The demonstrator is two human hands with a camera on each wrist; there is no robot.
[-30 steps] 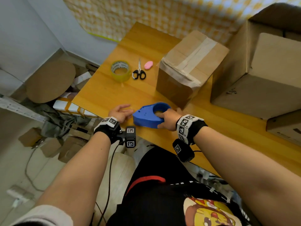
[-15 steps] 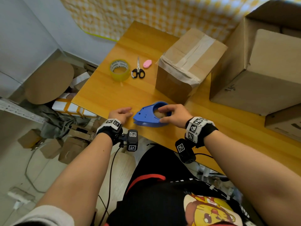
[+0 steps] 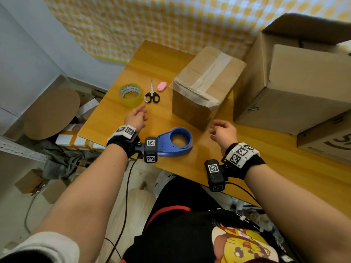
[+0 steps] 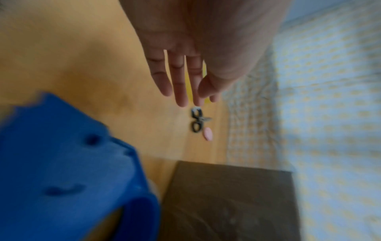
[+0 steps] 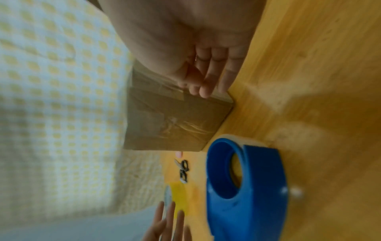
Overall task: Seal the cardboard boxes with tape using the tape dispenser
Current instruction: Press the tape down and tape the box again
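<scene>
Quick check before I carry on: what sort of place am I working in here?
Likely a small home or back-room packing station, not a warehouse: a wooden table with a taped cardboard box, a blue tape dispenser, a tape roll, and scrap cardboard on the floor.

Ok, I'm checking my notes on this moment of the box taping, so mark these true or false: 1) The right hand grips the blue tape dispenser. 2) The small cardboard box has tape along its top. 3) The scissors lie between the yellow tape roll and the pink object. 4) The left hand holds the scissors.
1) False: the right hand is open above the wooden table, and the blue plastic tape dispenser lies untouched.
2) True: the small brown cardboard box carries a tape strip across its top.
3) True: the black-handled scissors lie between the yellow tape roll and the small pink object.
4) False: the left hand is open, holding nothing.
</scene>
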